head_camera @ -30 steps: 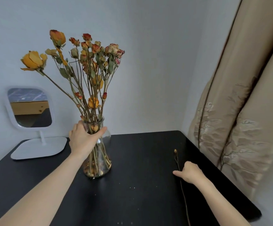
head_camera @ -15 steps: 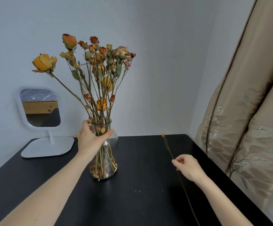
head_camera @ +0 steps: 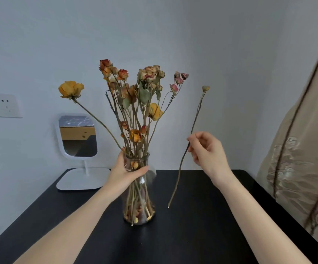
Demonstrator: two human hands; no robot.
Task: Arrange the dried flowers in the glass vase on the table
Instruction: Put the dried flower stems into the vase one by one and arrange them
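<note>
Fingers, right: thumb and forefinger [head_camera: 192, 140] of the right hand [head_camera: 209, 155] pinch the loose stem [head_camera: 196, 115] near its middle; the other fingers are loosely curled.
Fingers, left: the left hand [head_camera: 124, 174] is curled round the neck of the glass vase [head_camera: 139, 206], thumb across the front.
Stem position: in the air just right of the vase, bud up, cut end over the desk [head_camera: 192, 235].
Stem handling: judged light, thin and brittle. Grip mid-stem lightly; do not bend.
Vase handling: smooth glass, likely top-heavy under the dried flowers [head_camera: 135, 103]. Brace at the neck.
Arm pose: both forearms reach forward, the right hand raised higher.
</note>
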